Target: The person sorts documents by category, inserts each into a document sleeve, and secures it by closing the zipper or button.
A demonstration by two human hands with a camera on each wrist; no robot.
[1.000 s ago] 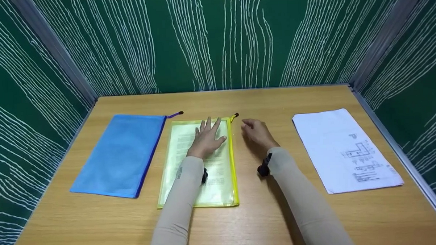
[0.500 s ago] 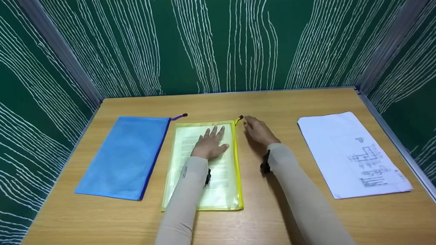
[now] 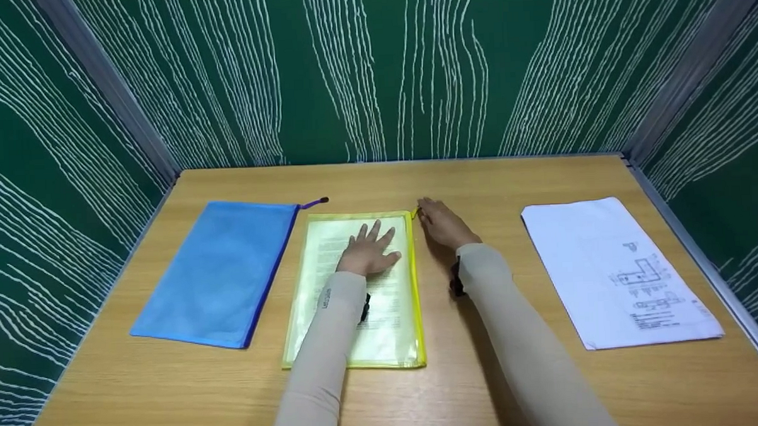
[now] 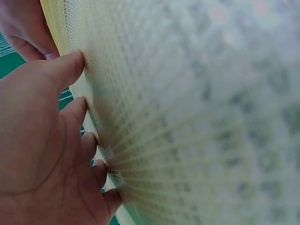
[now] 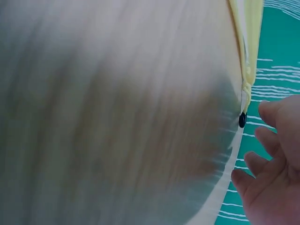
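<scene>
A yellow zip document pouch [image 3: 318, 291] with printed sheets inside lies on the table in the middle of the head view. Spread across its upper half, my left hand [image 3: 368, 254] presses it with straight fingers. In the left wrist view the fingertips [image 4: 75, 65] touch the mesh surface. My right hand [image 3: 443, 223] is at the pouch's top right corner, fingers loosely bent beside the zip pull. The right wrist view shows the black pull end [image 5: 242, 120] on its yellow cord just apart from the fingertips [image 5: 268, 110]. In the head view those fingers hide the black end.
A blue zip pouch [image 3: 220, 275] with a purple pull cord lies to the left. On the right is a stack of white paper [image 3: 582, 262] with a printed drawing. Green walls with white lines [image 3: 324, 76] enclose the wooden table [image 3: 478, 178] at the back and sides.
My right hand has moved slightly left to the yellow pouch's zip pull, covering its black end. Over the second the left hand shifted a little down the pouch. The head view shifted slightly.
</scene>
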